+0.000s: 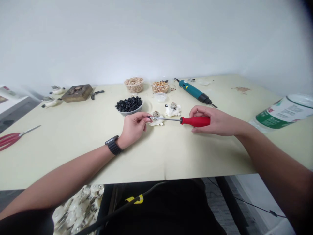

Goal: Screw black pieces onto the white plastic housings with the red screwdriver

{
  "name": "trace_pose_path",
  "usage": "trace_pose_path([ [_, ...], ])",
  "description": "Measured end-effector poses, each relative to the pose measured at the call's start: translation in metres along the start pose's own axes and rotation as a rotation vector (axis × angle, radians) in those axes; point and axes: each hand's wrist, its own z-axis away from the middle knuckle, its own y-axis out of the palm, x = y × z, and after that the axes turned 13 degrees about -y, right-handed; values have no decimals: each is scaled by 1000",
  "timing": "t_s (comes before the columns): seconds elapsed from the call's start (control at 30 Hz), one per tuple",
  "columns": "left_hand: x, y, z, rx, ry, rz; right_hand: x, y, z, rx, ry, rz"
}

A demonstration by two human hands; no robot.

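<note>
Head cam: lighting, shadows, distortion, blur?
Head view: soft, even light; faint shadow on the pale yellow tabletop below the right hand; dark top right corner; cylindrical green and white container looks stretched; fine detail soft at the tip of the red-handled metal screwdriver.

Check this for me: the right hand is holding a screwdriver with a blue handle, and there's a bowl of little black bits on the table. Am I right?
Not quite: the head view shows the screwdriver has a red handle, not blue. The right hand is holding it, and the black bits are in a bowl on the table.
</note>
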Motion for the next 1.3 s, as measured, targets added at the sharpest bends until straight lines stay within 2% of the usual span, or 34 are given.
trace_pose_path([
  [0.23,2,-1,-2,-2,7,12,-1,-1,-1,-36,-33,-11],
  [0.5,3,-1,-3,-17,0,3,-1,-1,-3,12,-44,85],
  [0.8,5,-2,-6,-20,8,-4,-5,5,-4,-132,-63,23],
  [0.97,5,-1,-6,-21,9,-16,-4,3,-5,-120,-51,110],
  [1.3,4,4,-6,-9,-2,-2,-4,1,-1,-116,-40,45],
])
